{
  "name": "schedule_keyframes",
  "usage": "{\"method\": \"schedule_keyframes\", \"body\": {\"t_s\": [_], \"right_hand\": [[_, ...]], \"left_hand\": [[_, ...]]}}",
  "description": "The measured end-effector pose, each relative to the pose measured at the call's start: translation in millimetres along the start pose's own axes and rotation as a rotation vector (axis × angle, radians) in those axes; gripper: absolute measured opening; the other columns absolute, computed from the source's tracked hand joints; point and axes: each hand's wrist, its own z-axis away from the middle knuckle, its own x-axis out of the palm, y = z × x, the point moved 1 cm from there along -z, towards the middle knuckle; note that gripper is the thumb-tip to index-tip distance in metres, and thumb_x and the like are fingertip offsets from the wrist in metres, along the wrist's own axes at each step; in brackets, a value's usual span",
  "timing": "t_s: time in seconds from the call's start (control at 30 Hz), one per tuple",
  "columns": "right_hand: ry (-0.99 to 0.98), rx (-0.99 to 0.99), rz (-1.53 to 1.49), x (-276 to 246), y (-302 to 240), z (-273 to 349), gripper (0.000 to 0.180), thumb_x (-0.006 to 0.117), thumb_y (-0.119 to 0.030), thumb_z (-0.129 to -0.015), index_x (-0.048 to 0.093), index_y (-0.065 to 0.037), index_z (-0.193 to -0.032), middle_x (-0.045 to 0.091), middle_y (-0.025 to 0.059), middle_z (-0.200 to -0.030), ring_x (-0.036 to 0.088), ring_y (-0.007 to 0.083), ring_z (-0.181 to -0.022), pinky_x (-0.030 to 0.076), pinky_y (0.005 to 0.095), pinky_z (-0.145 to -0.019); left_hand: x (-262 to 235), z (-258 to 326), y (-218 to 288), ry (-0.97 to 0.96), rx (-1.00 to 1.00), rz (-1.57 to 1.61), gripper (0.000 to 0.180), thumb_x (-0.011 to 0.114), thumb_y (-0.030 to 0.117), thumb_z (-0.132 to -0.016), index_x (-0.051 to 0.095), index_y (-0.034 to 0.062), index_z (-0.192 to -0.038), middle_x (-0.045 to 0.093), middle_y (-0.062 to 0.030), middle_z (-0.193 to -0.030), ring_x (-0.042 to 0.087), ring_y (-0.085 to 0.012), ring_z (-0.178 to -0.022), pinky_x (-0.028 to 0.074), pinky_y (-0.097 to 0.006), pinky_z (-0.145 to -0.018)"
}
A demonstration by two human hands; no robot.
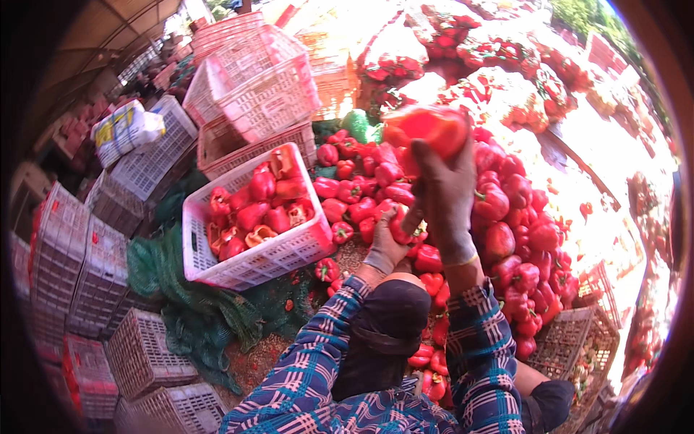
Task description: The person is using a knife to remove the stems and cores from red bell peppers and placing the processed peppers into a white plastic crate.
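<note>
1 pepper (426, 130) overexposed; left hand (387, 249) grip seemingly hidden.

Your gloved right hand (444, 199) lifts a large red bell pepper (426, 130) at upper centre; your gloved left hand (387, 246) sits just below, on the heap of red peppers (506, 239) filling centre right. Left of the heap stands a white plastic lattice crate (253, 264) holding peppers, with stacked empty crates (253, 79) behind it.
</note>
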Motion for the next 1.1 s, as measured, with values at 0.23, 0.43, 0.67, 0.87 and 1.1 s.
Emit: {"method": "schedule_keyframes", "body": {"t_s": [0.23,0.43,0.67,0.87,1.1], "right_hand": [[-0.626,0.059,0.38,71,36,16,0.06,0.076,-0.035,-0.084,0.058,-0.005,-0.133,0.073,0.0123,-0.093,0.07,0.0204,-0.081,0.054,0.035,-0.078],[-0.307,-0.072,0.794,-42,33,45,0.048,0.076,-0.021,-0.083,0.062,-0.006,-0.126,0.071,0.0097,-0.082,0.07,0.0195,-0.073,0.054,0.0332,-0.069],[-0.28,-0.463,0.942,-117,71,80,0.063,0.083,-0.025,-0.076,0.058,-0.008,-0.131,0.07,0.0132,-0.11,0.073,0.026,-0.087,0.057,0.0363,-0.073],[-0.411,-0.581,1.298,-123,54,83,0.082,0.078,-0.043,-0.076,0.045,-0.014,-0.145,0.06,0.0125,-0.127,0.069,0.0294,-0.068,0.054,0.0397,-0.058],[-0.392,-0.611,1.285,-112,77,68,0.059,0.078,-0.032,-0.073,0.056,-0.02,-0.126,0.069,0.0157,-0.107,0.069,0.0316,-0.063,0.055,0.043,-0.051]], "left_hand": [[-59,-17,14,-0.231,0.433,-0.319,0.047,0.066,0.045,-0.087,0.059,0.0191,-0.127,0.064,-0.0054,-0.123,0.057,-0.0237,-0.118,0.045,-0.054,-0.101],[-26,45,55,-0.315,0.151,0.235,0.048,0.066,0.039,-0.089,0.059,0.0165,-0.131,0.059,-0.008,-0.134,0.053,-0.0296,-0.127,0.04,-0.057,-0.107],[11,66,41,-0.653,0.026,0.184,0.056,0.057,0.041,-0.094,0.05,0.0105,-0.141,0.051,-0.0085,-0.147,0.042,-0.0267,-0.139,0.032,-0.049,-0.117],[45,63,18,-0.619,-0.101,0.103,0.056,0.056,0.041,-0.097,0.049,0.0085,-0.142,0.053,-0.0136,-0.143,0.045,-0.0303,-0.137,0.03,-0.052,-0.117],[51,57,0,-0.581,-0.313,0.071,0.054,0.062,0.037,-0.094,0.049,0.0067,-0.137,0.06,-0.0137,-0.129,0.06,-0.0278,-0.119,0.048,-0.043,-0.104]]}}
